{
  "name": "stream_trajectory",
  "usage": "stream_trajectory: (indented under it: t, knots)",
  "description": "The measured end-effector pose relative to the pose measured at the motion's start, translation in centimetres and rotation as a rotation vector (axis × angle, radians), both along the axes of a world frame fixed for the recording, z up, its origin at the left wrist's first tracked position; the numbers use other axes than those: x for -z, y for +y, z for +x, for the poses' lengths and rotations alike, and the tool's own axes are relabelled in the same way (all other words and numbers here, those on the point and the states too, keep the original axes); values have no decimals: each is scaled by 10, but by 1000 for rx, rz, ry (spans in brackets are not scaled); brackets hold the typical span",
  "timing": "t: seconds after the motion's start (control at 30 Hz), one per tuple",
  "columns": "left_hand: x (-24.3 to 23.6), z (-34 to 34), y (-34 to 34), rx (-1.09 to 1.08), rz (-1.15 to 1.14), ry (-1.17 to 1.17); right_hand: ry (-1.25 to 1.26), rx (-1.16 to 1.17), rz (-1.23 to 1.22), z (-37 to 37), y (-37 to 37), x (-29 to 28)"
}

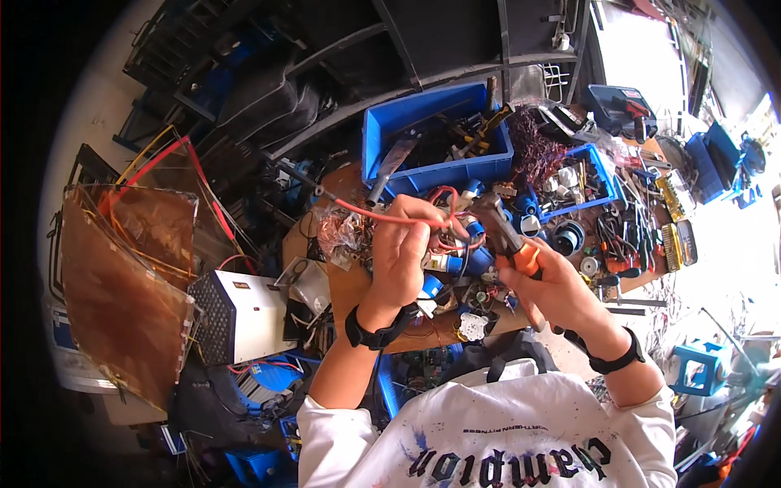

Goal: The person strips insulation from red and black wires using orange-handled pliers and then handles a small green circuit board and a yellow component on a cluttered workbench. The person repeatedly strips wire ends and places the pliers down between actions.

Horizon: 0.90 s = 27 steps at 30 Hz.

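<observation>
My left hand (pixel 401 250) is closed around a red cable (pixel 366 213) above the cluttered table. One length of the cable sticks out to the left and ends in a dark tip; the rest curls in loops to the right of my fingers. In my right hand (pixel 553 285) is a pair of pliers (pixel 506 232) with orange handles. Its metal head points up and to the left, close to the cable loops. Whether the jaws touch the cable, I cannot tell. Blue-and-white plug connectors (pixel 443 263) lie beneath my hands.
Behind my hands stands a blue crate (pixel 435 175) of tools, with a smaller blue tray (pixel 606 195) of parts to its right. Several hand tools (pixel 630 236) lie along the table's right side. A white metal box (pixel 252 317) and a brown sheet (pixel 130 285) stand at left.
</observation>
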<state>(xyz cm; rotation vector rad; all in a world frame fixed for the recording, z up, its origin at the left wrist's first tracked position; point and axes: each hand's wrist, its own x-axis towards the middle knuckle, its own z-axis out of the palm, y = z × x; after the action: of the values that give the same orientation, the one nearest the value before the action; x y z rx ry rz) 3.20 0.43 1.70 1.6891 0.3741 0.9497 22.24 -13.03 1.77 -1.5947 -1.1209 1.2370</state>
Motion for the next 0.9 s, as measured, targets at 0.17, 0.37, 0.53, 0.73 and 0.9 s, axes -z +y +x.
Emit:
stream_trajectory:
  t: [0.17, 0.37, 0.53, 0.73, 0.9]
  knots:
    - [7, 15, -2, -47, 6, 119, 266, 219, 50, 2, 21, 5]
    - [17, 25, -8, -65, 235, 409, 436, 334, 177, -2, 49, 19]
    - [11, 23, -7, 88, 1, 453, 614, 252, 236, -5, 54, 7]
    - [1, 15, -6, 169, -77, 562, 601, 250, 243, -17, 60, -5]
    - [15, 14, -11, 117, 27, 508, 433, 209, 276, -32, 61, -16]
